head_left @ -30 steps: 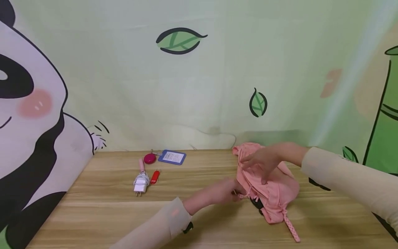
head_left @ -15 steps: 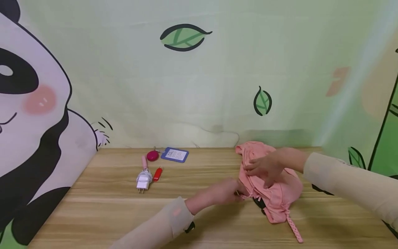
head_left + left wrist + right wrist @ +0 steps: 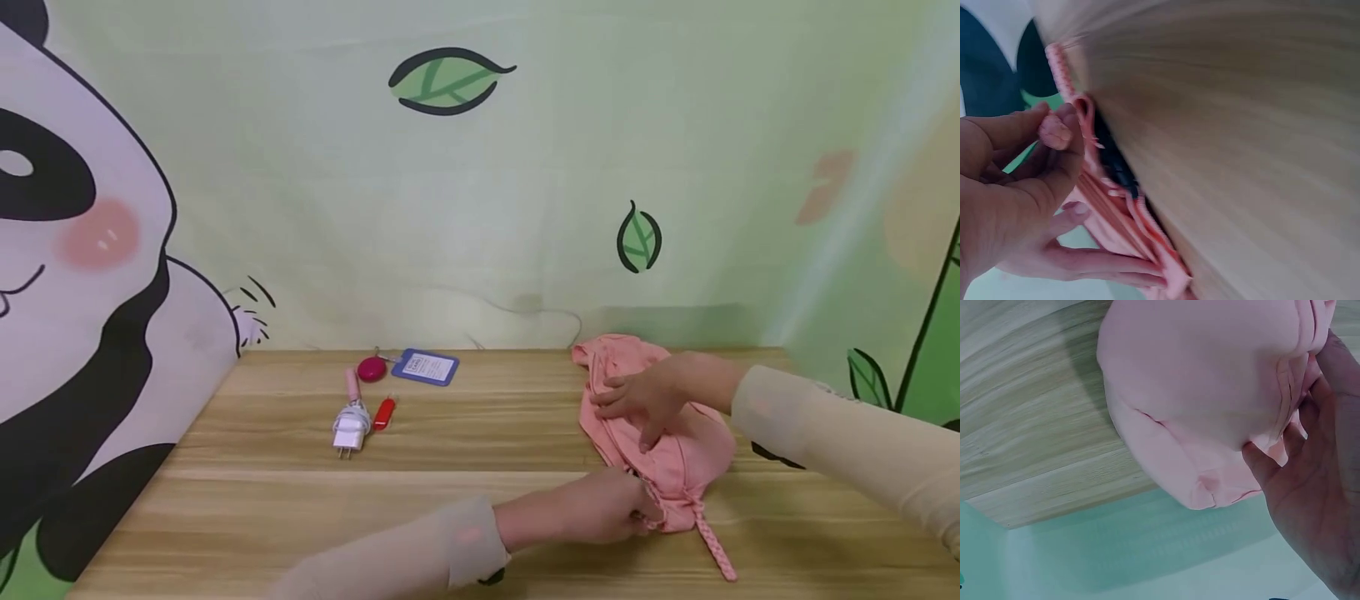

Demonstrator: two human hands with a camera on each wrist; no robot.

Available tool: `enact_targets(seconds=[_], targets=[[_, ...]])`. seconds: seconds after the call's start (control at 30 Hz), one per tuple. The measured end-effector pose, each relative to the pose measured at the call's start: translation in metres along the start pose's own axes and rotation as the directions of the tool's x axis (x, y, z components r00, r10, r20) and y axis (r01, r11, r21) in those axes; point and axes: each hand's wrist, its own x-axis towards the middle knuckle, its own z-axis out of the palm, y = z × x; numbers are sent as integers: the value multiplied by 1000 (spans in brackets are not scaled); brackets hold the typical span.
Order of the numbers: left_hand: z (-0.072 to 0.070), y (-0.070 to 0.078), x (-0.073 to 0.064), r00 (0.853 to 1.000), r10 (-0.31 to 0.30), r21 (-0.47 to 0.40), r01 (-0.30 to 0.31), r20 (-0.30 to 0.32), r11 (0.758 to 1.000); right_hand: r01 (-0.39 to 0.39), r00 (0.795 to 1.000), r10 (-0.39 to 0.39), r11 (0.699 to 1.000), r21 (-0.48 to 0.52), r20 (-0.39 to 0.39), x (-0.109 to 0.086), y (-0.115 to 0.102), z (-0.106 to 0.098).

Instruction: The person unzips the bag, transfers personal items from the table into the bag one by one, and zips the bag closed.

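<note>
1. Bag (image 3: 711,450) of pink cloth lies on the right part of the table (image 3: 510,433), its braided strap (image 3: 716,547) trailing from the near end.
2. I see the left hand (image 3: 603,504) at that near end, thumb and fingers pinched on a small pink pull (image 3: 1055,132).
3. On my feed, the right hand (image 3: 651,398) rests on the bag, fingers spread and fairly straight against it.
4. Well to the left I make out a charger (image 3: 348,432), red fob (image 3: 384,413), round red case (image 3: 372,369) and blue card holder (image 3: 426,367).

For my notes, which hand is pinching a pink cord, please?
The left hand pinches the pink cord; the right hand touches the pink bag instead.
</note>
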Motion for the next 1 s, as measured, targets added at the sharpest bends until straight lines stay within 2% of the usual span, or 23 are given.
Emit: enact_targets(seconds=[0.1,0.23,0.33,0.43,0.53,0.63,0.7,0.77,0.83,0.9,1.0], targets=[[0,6,4,1000,1,10,-2,9,1000,8,1000,-8,1000,-3,-15,0,0,6],[6,5,-1,999,-29,52,27,43,998,32,997,-30,999,28,-71,-3,0,13],[9,3,-5,997,-61,71,58,51,996,51,990,-38,994,96,-135,-6,1,18],[6,1,-11,995,-92,61,89,50,994,77,978,-42,983,166,-205,-11,4,22],[-1,-4,-20,988,-136,-14,137,67,990,95,958,-30,972,215,-285,-18,10,27],[-10,-9,-30,976,-197,-115,207,92,972,85,942,1,966,244,-335,-31,13,29],[-17,-13,-35,971,-225,-158,236,81,959,72,937,18,967,243,-349,-43,12,31],[-23,-15,-38,972,-232,-187,236,43,954,53,933,32,973,225,-359,-56,9,34],[-28,-16,-38,977,-214,-190,209,-3,959,32,923,47,980,197,-382,-69,5,38],[-31,-15,-34,984,-176,-150,170,-30,974,27,913,39,987,156,-407,-81,1,46],[-34,-10,-25,992,-123,-63,121,-22,991,25,903,48,986,163,-427,-92,-4,60]])
